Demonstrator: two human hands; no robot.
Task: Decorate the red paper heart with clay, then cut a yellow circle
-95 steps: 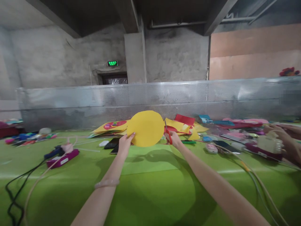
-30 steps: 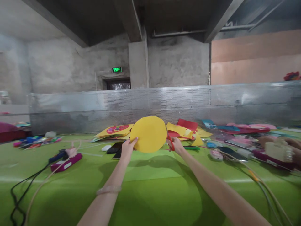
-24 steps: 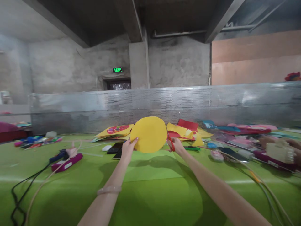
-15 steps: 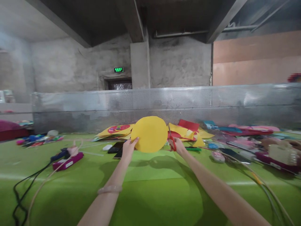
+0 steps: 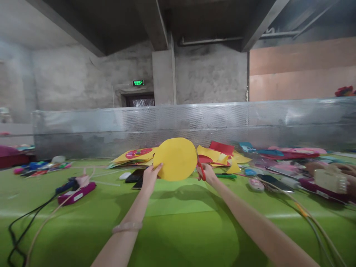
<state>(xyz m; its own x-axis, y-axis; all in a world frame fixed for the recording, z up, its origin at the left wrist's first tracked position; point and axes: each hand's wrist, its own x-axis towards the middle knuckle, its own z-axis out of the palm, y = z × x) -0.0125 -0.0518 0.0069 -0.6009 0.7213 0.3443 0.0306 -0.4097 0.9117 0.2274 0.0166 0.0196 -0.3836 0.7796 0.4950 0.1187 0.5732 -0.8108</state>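
My left hand point(image 5: 151, 175) pinches the lower left edge of a round yellow sheet of paper point(image 5: 175, 158), thumb on the near face. The sheet is held up above the table, facing me. My right hand point(image 5: 208, 172) grips red-handled scissors point(image 5: 203, 171) at the sheet's right edge. Their blades point upward along that edge, partly hidden, so I cannot tell how far apart they are. Below, a light green sheet point(image 5: 180, 202) lies flat on the green table point(image 5: 178, 237).
Behind the round sheet lie yellow papers with a red design point(image 5: 136, 154) and yellow and red scraps point(image 5: 222, 152). Phones point(image 5: 135, 175) sit left of it. Purple power strips with cables point(image 5: 77, 193) point(image 5: 322, 191) stand at both sides. A perforated metal screen point(image 5: 211, 122) closes the back.
The scissors stay at the right edge of the yellow sheet, shifting slightly away from it and back against it. The whole view sways a little sideways. Both hands keep their holds.
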